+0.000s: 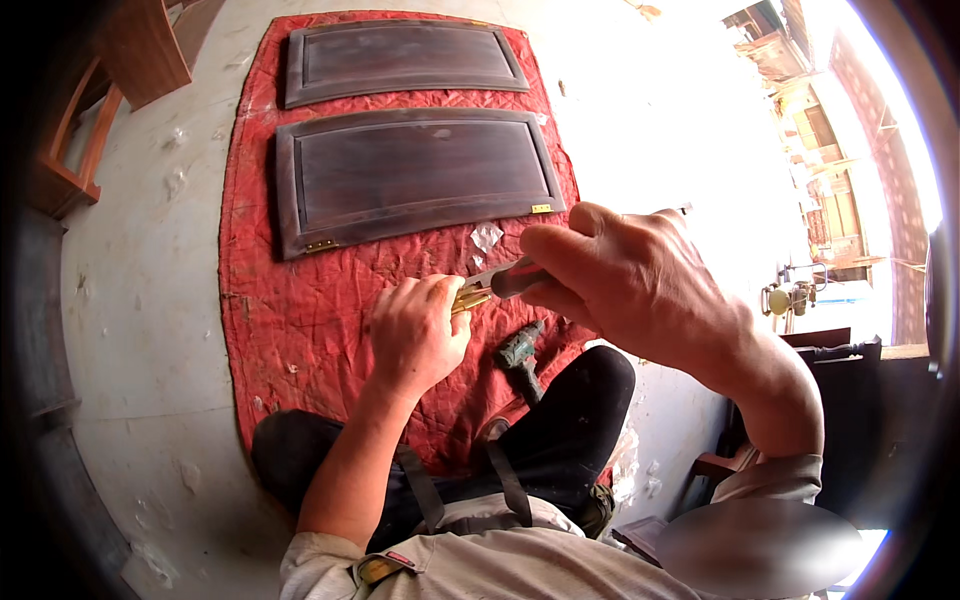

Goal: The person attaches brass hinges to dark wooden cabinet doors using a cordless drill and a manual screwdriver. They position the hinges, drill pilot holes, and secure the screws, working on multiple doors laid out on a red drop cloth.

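Observation:
Above the red cloth, my left hand (415,328) is closed on a small brass-coloured piece (471,297) that looks like a hinge. My right hand (625,265) wraps round a hand tool (515,279) with a dark rounded handle and a flat metal end. That metal end meets or lies just beside the brass piece; the fingers partly hide the contact. Below my hands a green and black cordless drill (518,350) lies on the cloth near my knee. Beyond them lies a dark wooden door panel (430,170) with brass hinges (541,209) on its near edge.
A second dark panel (405,62) lies behind the first on the red cloth (300,330). Reddish-brown wooden furniture (140,50) stands at the far left. Dark furniture (850,420) is at my right, with a small machine (785,298) beyond it.

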### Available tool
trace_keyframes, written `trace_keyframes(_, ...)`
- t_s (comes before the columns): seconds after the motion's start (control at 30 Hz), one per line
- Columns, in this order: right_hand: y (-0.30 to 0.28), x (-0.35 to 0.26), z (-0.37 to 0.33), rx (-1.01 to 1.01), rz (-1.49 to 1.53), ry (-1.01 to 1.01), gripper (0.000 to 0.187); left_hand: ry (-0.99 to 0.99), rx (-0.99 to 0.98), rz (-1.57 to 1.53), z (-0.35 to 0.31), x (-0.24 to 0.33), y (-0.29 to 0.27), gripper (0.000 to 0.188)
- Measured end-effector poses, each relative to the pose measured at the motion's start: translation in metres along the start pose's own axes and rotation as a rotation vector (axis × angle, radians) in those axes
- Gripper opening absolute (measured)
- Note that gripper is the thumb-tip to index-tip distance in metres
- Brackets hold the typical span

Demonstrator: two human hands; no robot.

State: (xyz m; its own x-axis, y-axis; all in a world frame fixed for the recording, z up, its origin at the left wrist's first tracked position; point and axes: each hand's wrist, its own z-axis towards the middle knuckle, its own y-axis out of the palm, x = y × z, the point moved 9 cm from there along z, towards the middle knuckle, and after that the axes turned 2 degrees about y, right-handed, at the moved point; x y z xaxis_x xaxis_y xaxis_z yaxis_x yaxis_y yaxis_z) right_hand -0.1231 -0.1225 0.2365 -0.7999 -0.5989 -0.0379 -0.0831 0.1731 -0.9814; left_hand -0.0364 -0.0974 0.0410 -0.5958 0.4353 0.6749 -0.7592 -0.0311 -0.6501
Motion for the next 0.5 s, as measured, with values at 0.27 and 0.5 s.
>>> trace_keyframes(0.27,0.003,-0.002,0.003,0.082,-0.009,-0.095,0.021,-0.003,0.002,0.001,-0.001,-0.001,0.0,0.042)
trace_keyframes(0.5,0.004,-0.002,0.006,0.176,0.061,-0.213,0.024,-0.01,-0.008,0.005,-0.002,-0.002,0.0,0.041)
